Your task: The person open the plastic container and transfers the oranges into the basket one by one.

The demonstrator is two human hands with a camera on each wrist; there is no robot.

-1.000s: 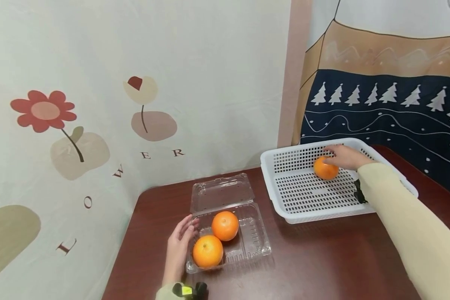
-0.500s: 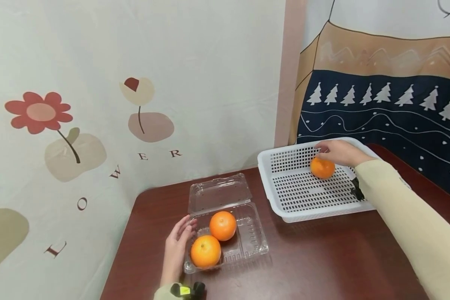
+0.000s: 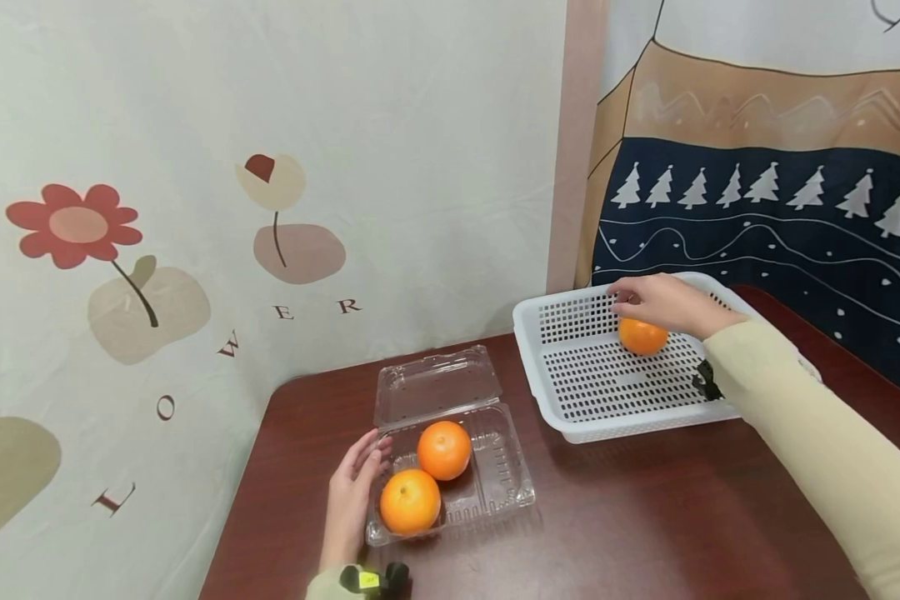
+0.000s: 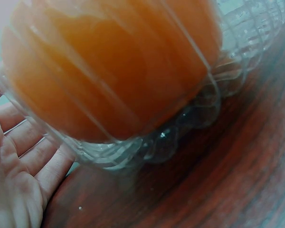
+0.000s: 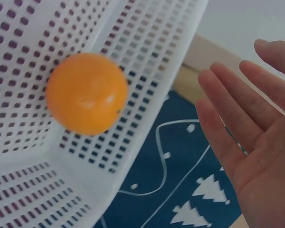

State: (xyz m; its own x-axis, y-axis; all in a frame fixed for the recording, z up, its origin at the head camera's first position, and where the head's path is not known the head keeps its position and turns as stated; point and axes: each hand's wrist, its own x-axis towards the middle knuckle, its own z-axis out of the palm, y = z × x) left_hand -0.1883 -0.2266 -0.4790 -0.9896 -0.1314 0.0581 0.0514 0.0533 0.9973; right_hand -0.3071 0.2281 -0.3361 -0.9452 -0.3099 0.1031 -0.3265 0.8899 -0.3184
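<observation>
My right hand [image 3: 663, 302] hovers over an orange [image 3: 642, 337] in the white perforated basket [image 3: 531, 368]. In the right wrist view, this hand's fingers [image 5: 242, 102] are nearly straight and hold nothing, with a gap between them and the orange [image 5: 87, 93]. My left hand [image 3: 348, 492] rests at the left side of a clear plastic clamshell box [image 3: 504, 471], fingers extended along its wall. Two oranges sit inside that box, a nearer one [image 3: 410, 502] and a farther one [image 3: 444, 450]. The left wrist view shows the nearer orange through the clear wall.
The clamshell's lid [image 3: 438, 387] lies folded back behind the box. A dark red-brown table [image 3: 645, 508] carries both containers, the basket at the far right. Behind the table hang printed cloths [image 3: 435, 183] with flowers and trees.
My right hand has come off the orange in the basket and shifted up and left above it. The left hand stays beside the box. The head view has turned slightly.
</observation>
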